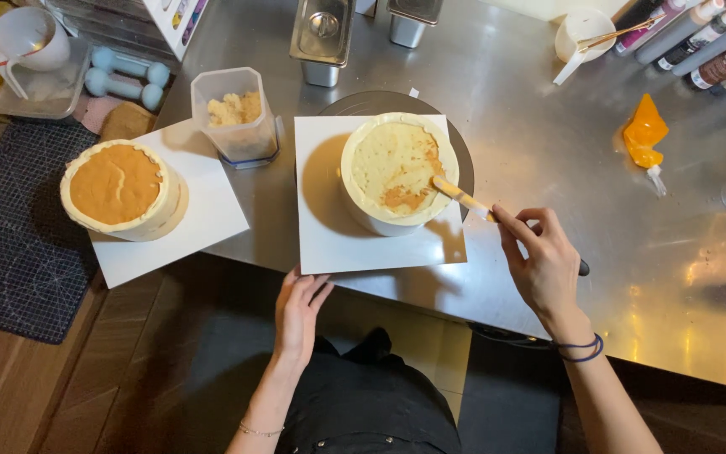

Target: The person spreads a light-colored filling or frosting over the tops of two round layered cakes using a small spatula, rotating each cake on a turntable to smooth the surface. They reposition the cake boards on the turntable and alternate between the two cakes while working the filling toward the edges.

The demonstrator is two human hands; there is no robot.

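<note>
The person stands at a steel table (548, 126) with a round cake (398, 171) in front of them, set on a white square board (329, 227) that rests on a dark turntable (464, 151). Their right hand (544, 267) has its fingers closed round the handle of a spatula (461, 197), whose blade lies tilted on the right side of the cake's top, touching a patch of brown filling there; the rest of the top is pale, ringed by a cream border. The left hand (300, 313) rests with its fingers loose and stretched out, the tips touching the near edge of the white board, gripping nothing. To the left sits a second cake (119, 189) on its own white board, its top fully covered in orange-brown filling inside a cream rim. Between the two cakes stands a clear plastic tub (237, 116) with crumbs in it. Well off to the right on the table lies an orange piping bag (645, 133), near a row of bottles (707, 42).
</note>
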